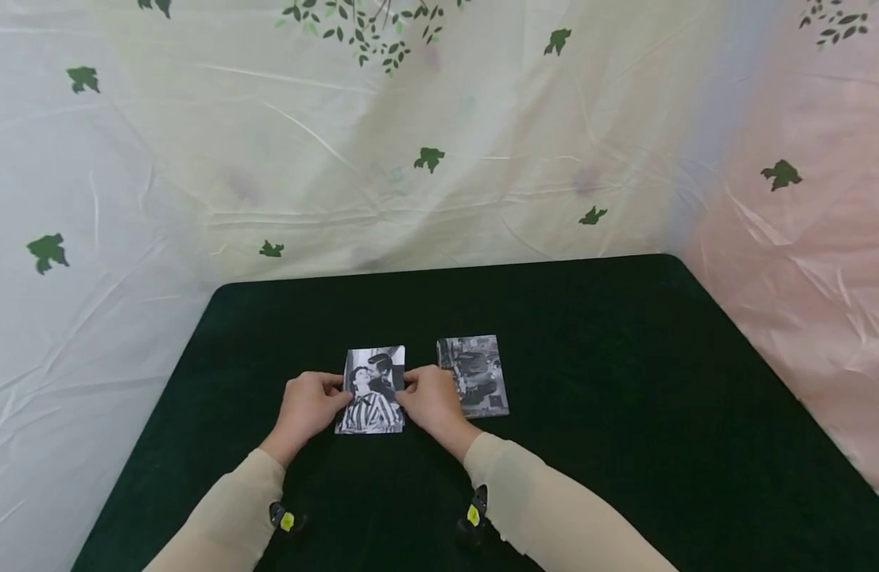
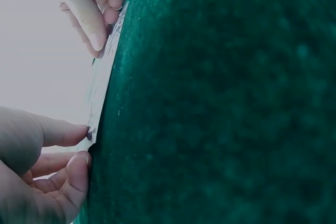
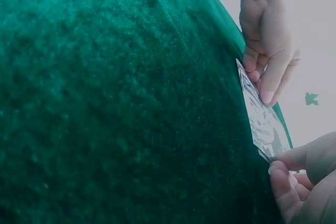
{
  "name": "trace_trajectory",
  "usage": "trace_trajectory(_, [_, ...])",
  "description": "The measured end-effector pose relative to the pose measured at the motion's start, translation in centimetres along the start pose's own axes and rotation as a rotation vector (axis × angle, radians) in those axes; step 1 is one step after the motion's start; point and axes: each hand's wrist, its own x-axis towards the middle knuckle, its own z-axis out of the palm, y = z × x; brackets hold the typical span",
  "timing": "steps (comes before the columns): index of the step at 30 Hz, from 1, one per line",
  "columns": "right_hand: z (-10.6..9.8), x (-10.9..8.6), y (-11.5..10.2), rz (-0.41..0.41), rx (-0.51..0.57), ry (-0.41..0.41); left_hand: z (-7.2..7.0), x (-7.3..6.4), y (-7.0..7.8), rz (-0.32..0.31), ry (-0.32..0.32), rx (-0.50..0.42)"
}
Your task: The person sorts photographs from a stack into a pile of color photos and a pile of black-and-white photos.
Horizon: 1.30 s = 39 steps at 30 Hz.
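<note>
A small stack of black-and-white photo cards [image 1: 372,409], its top print showing two people, one in stripes, lies low over the green cloth in the head view. My left hand [image 1: 311,405] pinches its left edge between thumb and fingers. On the opposite edge, my right hand [image 1: 434,399] pinches it the same way. The left wrist view shows the cards [image 2: 101,95] edge-on between both hands, close over the cloth. In the right wrist view a lower corner of the cards [image 3: 262,129] sticks out unevenly. A second black-and-white photo stack [image 1: 484,377] lies just right of my right hand, which partly covers its left side.
Dark green velvety cloth [image 1: 590,469] covers the table, whose far edge runs behind both stacks. Pale fabric with green leaf and bird prints [image 1: 482,191] hangs around the table's back and sides. A dark device with a yellow mark [image 1: 475,512] is on each wrist.
</note>
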Motion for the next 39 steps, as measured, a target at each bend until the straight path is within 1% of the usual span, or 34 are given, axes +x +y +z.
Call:
trace_trajectory(4, [0.1,0.1,0.0,-0.016,-0.016,0.033,0.1,0.2,0.1,0.008,0.002,0.012])
trace_trajectory(7, [0.2,0.1,0.0,-0.036,-0.030,0.082,0.2,0.2,0.1,0.015,0.007,0.018])
trace_trajectory(11, [0.6,-0.2,0.1,-0.059,-0.036,0.135,0.2,0.0,-0.1,0.003,0.016,0.017])
trace_trajectory(15, [1.0,-0.4,0.3,-0.089,-0.035,0.164,0.3,-0.3,-0.2,0.001,0.026,0.022])
trace_trajectory(20, [1.3,-0.4,0.6,-0.115,-0.018,0.188,0.2,-0.4,-0.1,0.007,0.024,0.024])
trace_trajectory(25, [1.3,-0.3,0.6,-0.131,0.034,0.179,-0.1,-0.5,0.0,0.008,0.038,0.026])
trace_trajectory(31, [1.3,-0.3,0.5,-0.079,0.114,0.132,-0.2,-0.6,0.1,0.016,0.031,-0.003])
trace_trajectory(34, [1.1,-0.3,0.5,-0.062,0.121,0.123,-0.1,-0.4,0.2,0.018,0.031,-0.006])
trace_trajectory(39, [1.0,-0.4,0.6,-0.068,0.115,0.126,0.1,-0.3,0.2,0.017,0.031,0.022])
